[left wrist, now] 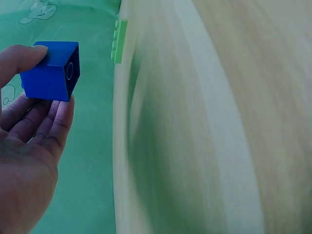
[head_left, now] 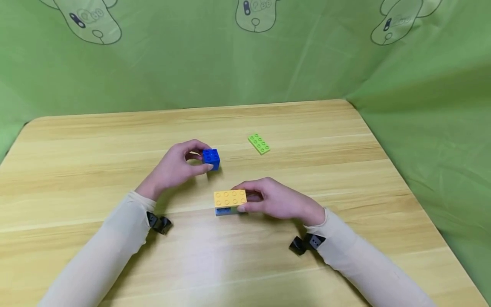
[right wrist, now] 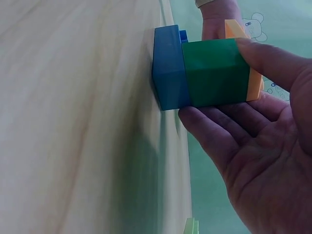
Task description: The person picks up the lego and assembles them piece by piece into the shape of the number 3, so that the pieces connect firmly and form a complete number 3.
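The left hand pinches a small blue brick between thumb and fingertips, lifted just above the table, near its middle. The right hand is curled around a stack of bricks which stands on the table, a little nearer to the front edge: a yellow brick on top, a green one under it and a blue one at the bottom, as the right wrist view shows. A flat light green plate lies apart, toward the far edge. The blue brick looks light, hard and smooth, so it can slip; I think holding two opposite side walls, as now, is the best
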### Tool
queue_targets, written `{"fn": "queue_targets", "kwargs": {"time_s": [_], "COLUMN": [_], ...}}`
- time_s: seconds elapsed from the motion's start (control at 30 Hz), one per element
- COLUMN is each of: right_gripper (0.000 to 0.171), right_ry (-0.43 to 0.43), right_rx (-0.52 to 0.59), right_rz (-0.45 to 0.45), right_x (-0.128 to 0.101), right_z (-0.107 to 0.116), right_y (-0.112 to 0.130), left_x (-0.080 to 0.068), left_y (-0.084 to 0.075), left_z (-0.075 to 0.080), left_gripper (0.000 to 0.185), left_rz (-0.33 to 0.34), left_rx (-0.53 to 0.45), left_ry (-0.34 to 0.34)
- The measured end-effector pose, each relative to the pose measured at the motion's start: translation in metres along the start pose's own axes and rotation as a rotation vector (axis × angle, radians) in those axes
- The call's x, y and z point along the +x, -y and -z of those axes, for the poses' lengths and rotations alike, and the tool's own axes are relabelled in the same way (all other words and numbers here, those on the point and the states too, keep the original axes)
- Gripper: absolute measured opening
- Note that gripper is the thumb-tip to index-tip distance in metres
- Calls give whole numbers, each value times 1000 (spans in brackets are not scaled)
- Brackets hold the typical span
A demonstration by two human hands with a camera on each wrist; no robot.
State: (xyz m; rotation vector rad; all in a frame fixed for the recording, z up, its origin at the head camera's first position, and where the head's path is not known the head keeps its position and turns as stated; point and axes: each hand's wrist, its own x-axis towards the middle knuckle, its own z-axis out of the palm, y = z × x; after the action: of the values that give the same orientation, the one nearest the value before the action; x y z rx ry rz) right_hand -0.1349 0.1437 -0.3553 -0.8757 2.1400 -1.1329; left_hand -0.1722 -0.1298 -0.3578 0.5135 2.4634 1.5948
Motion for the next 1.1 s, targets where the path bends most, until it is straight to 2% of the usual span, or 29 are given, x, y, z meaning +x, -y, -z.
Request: {"fn": "queue_targets", "kwargs": {"time_s": [0.13, 0.4, 0.67, 0.9, 1.1], "right_gripper": [41, 41, 42, 42, 41], "right_ry": [0, -10, -9, -11, -12], "right_rx": [-15, -20, 29, 55, 77], "right_rz": [16, -6, -15, -19, -24], "right_x": [0, 0, 1, 1, 1], "right_z": [0, 0, -1, -2, -2], "right_y": [0, 0, -1, -1, -1], "left_x": [-3, -8, -16, -19, -23], "left_y": [-3, -4, -10, -13, -22], "left_z": [0, -3, -5, -12, -18], "left_gripper": [37, 34, 33, 33, 34], "left_rz": [-19, -80, -102, -201, -268], "left_rx": [-30, -4, -65, -93, -117], "left_ry": [-4, -43, -37, -29, -6]}}
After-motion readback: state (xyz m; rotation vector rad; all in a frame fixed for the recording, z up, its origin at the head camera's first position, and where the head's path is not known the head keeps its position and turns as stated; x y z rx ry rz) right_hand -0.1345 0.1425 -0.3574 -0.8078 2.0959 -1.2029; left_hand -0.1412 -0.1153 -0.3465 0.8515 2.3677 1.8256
